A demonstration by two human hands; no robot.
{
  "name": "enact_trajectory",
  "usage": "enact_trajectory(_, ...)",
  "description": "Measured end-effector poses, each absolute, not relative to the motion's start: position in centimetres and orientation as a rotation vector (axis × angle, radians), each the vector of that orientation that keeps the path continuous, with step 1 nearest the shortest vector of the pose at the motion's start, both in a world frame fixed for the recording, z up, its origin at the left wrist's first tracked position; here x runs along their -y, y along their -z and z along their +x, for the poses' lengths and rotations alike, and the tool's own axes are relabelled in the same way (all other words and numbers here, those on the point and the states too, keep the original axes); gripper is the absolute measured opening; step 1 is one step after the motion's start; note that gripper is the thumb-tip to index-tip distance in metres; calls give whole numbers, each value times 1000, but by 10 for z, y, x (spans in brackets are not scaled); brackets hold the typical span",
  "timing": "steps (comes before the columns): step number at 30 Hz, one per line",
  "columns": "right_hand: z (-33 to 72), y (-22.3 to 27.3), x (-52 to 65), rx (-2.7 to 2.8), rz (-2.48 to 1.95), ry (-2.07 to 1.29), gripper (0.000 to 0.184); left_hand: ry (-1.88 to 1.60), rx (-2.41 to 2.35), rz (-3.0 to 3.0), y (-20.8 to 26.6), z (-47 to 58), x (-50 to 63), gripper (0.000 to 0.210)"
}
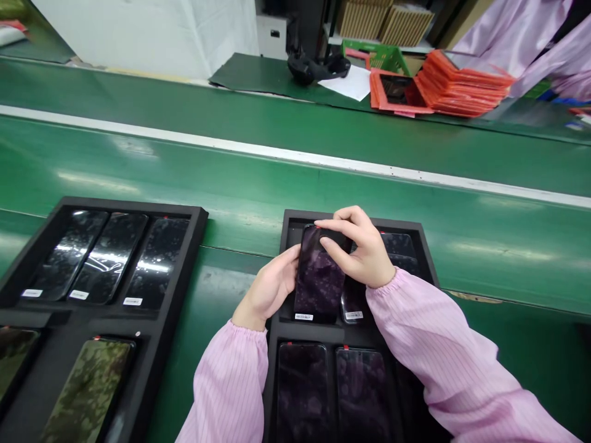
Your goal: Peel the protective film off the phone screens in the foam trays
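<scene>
A dark smartphone (318,280) with a white barcode label at its lower edge and a red tab at its top is tilted over the black tray (429,255) on the right. My left hand (272,280) grips its left edge, the fingers partly hidden behind it. At the phone's top, the thumb and index finger of my right hand (362,246) close on the edge by the red tab. Beneath my right hand another smartphone (353,307) lies in the tray, partly covered. Two more phones, a left one (302,391) and a right one (362,391), fill slots nearer me.
A second black tray (198,240) with several phones sits at left on the green work surface (221,295). A white rail (277,154) crosses behind. Farther back are a stack of orange-red sleeves (462,86), a green crate (378,56) and a person's pink sleeve (512,27).
</scene>
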State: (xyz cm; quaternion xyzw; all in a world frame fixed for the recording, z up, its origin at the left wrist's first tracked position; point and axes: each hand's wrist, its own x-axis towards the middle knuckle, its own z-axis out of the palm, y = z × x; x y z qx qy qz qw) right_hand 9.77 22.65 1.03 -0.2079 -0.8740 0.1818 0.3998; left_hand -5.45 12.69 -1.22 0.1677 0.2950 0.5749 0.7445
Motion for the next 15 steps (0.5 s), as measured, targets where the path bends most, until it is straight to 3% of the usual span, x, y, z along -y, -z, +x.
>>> enact_trajectory(4, 97, -10, -225, 2175, -511, -468, 14, -1279, -660, 360, 12, -55, -128, 31)
enact_trajectory(15, 96, 3, -232, 1700, -708, -1447, 10, -1252, -753, 383, 9, -58, -133, 42)
